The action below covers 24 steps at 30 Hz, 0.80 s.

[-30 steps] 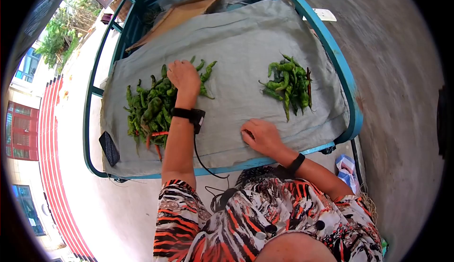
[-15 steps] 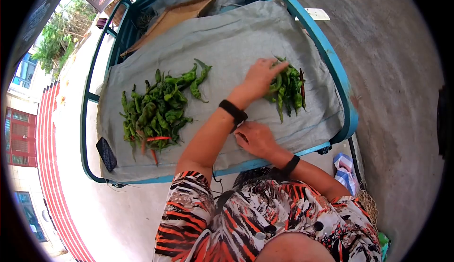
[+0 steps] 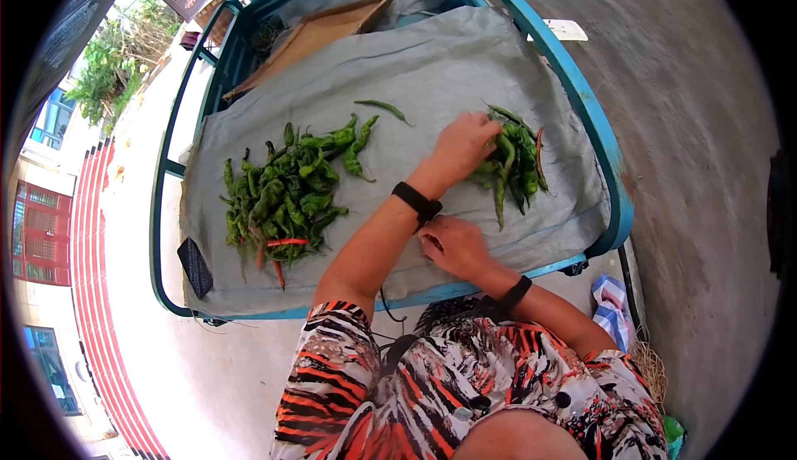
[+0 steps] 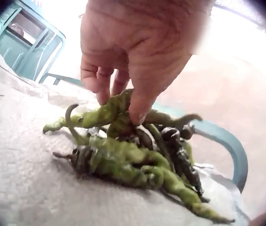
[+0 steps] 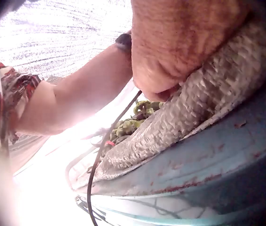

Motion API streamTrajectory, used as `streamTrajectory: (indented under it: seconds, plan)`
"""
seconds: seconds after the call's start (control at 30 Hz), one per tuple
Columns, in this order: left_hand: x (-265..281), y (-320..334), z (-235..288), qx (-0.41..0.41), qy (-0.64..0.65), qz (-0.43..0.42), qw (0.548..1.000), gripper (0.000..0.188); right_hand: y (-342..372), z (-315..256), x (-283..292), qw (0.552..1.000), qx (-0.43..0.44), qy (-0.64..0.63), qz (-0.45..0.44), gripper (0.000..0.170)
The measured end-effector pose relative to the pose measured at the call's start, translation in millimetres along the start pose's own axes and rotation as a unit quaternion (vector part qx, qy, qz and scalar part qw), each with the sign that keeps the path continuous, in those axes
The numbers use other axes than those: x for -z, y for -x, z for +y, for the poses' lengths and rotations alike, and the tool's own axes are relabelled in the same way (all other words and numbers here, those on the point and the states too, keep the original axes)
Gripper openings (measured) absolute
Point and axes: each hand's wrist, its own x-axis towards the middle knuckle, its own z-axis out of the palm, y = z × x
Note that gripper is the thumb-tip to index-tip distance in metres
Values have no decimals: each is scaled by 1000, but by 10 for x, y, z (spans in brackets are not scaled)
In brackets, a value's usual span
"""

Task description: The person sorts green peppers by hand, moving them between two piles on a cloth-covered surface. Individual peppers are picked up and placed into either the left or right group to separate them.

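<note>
My left hand (image 3: 466, 146) is at the right-hand pile of green peppers (image 3: 521, 165). In the left wrist view its thumb and fingers pinch a wrinkled green pepper (image 4: 100, 117) on top of that pile, with other twisted peppers (image 4: 128, 162) below. My right hand (image 3: 455, 246) rests on the grey cloth (image 3: 407, 203) by the near edge, fingers loosely curled, fingertips partly hidden. A larger pile of green peppers (image 3: 282, 186) lies at the left, with red peppers (image 3: 286, 242) at its near side. One slim green pepper (image 3: 383, 110) lies apart beyond it.
The cloth covers a teal cart bed with a raised metal rail (image 3: 594, 119). A wooden board (image 3: 320, 36) leans at the far left. A dark patterned patch (image 3: 194, 267) lies at the near left corner, and a cable (image 5: 97, 165) hangs near the right hand.
My left hand has gone from the left pile to the right pile and pinches a pepper there. A slim pepper now lies apart beyond the left pile. The right hand stays in place.
</note>
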Motion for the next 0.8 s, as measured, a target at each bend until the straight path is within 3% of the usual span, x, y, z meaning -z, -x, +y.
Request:
streamTrajectory:
  seconds: [0.03, 0.13, 0.23, 0.33, 0.43, 0.63, 0.73, 0.8]
  plan:
    - [49, 16, 22, 12, 6, 22, 1000, 29, 10, 2, -9, 1000, 0, 8, 2, 8]
    - [299, 36, -1, 94, -9, -23, 995, 27, 10, 7, -1, 1000, 0, 22, 1, 8]
    - [431, 84, -34, 164, 54, -53, 984, 26, -13, -28, 54, 1000, 1, 18, -18, 8]
    - [237, 98, -35, 37, 33, -18, 999, 27, -18, -22, 69, 999, 4, 24, -22, 10]
    - [22, 17, 125, 43, -25, -7, 999, 28, 8, 4, 41, 999, 3, 48, -21, 11]
    - [85, -43, 124, 111, 78, -4, 991, 24, 35, 20, 24, 997, -12, 72, -30, 12]
    - [152, -2, -108, 260, 362, 52, 894, 22, 14, 9, 36, 998, -2, 56, -14, 11]
    - [357, 29, -87, 373, 436, 68, 816, 16, 4, -31, 50, 999, -16, 42, -14, 11]
